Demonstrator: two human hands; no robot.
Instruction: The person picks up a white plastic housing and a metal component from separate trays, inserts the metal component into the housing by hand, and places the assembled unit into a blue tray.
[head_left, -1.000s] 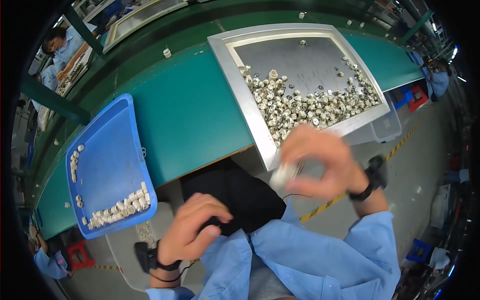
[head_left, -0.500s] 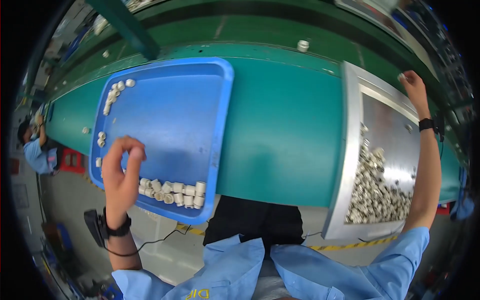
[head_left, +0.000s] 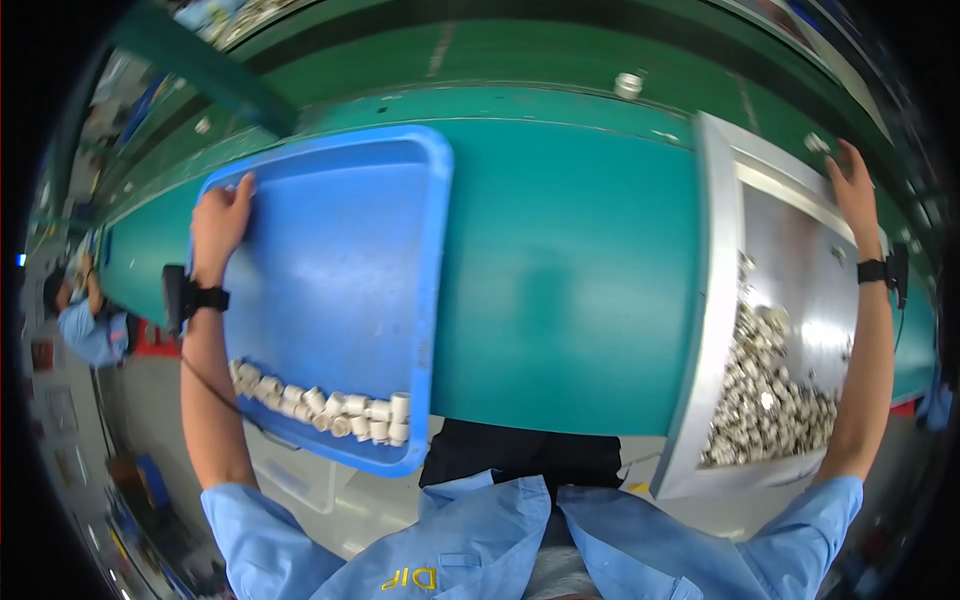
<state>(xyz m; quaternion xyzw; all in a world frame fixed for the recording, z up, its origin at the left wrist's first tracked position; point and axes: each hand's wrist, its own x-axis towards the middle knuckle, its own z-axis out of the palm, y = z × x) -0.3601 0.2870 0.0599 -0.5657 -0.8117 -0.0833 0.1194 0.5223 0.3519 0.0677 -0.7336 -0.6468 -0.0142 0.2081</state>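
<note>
My left hand [head_left: 220, 220] reaches to the far left corner of the blue tray [head_left: 433, 250]. Its thumb stands apart from the bent fingers, whose tips are hidden, as is whatever lies beneath them. White cylindrical caps [head_left: 340, 405] line the tray's near edge in an uneven double row. On the right, my right hand [head_left: 853, 190] is beyond the far rim of a metal-framed tray [head_left: 700, 300], fingers spread and nothing visible between them. A small white piece [head_left: 816, 143] lies on the green surface beside its fingertips. Shiny small metal parts [head_left: 765, 400] are heaped in the metal tray.
A teal work surface [head_left: 560, 270] spans between the trays. Another white cap [head_left: 628, 86] sits on the green belt [head_left: 540, 50] behind it. A green post [head_left: 200, 70] rises at the far left. Another person [head_left: 85, 320] works at the left end.
My left hand has moved from the tray's left middle to its far left corner. My right fingers have parted from a small white piece, which now lies beside them.
</note>
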